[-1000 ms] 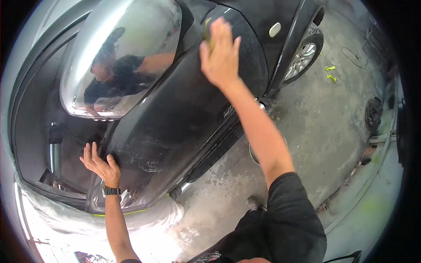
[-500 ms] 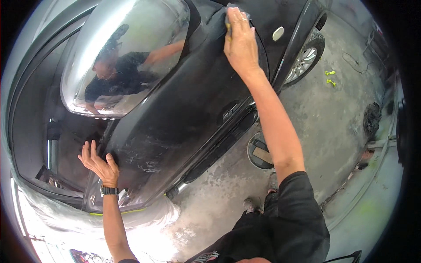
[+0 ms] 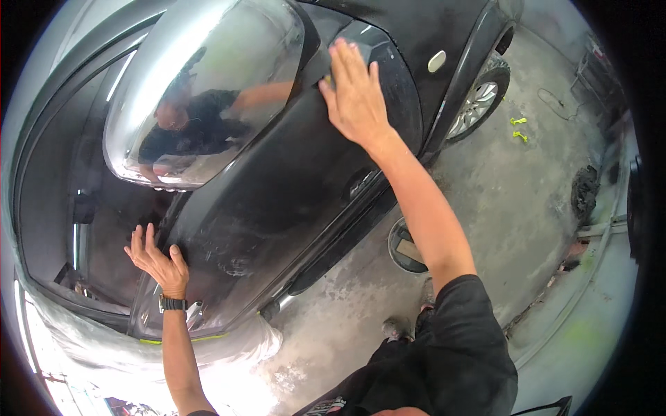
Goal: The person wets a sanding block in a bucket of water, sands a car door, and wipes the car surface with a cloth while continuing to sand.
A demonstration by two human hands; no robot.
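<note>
My right hand (image 3: 357,93) lies over the front upper part of the dark car door (image 3: 277,173), behind the chrome mirror housing (image 3: 208,97). Beneath its fingers is a thin grey sanding sheet or pad, mostly hidden by the hand, with a bit of yellow beside the thumb. My left hand (image 3: 159,263) rests with fingers spread on the sill below the side window, near the door's rear end, and holds nothing. A dark watch (image 3: 173,303) circles that wrist. Pale scuff marks (image 3: 236,260) show on the dull door surface.
A round tub (image 3: 393,244) with a flat block in it stands on the floor under my right arm. Farther right are the front wheel (image 3: 475,111), bright yellow-green pieces (image 3: 519,128) and a dark crumpled heap (image 3: 585,191). Plastic sheeting (image 3: 257,343) covers the car's rear.
My right hand has slid back along the door, toward me and a little left, with the grey sheet under it. My left hand stays in place.
</note>
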